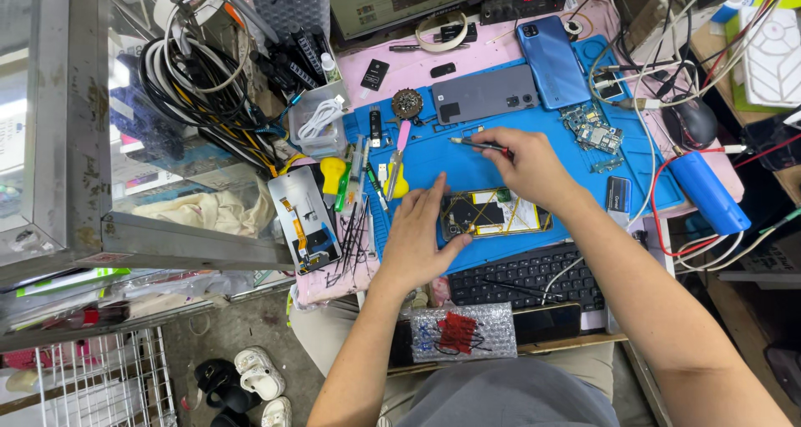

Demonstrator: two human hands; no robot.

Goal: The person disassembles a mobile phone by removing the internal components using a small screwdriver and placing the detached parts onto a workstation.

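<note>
The left hand (417, 239) lay spread, steadying an opened phone (494, 213) on the blue mat (467, 164); the right hand (530, 164) pinched a screwdriver (477, 144).

Both bare forearms reach up from the lower edge and converge toward the middle. The left hand (420, 242) lies palm down, fingers together and stretched forward, thumb tucked at its right side. The right hand (527, 166) sits just above and right of it, wrist bent, knuckles up, fingers curled into a pinch pointing left.
</note>
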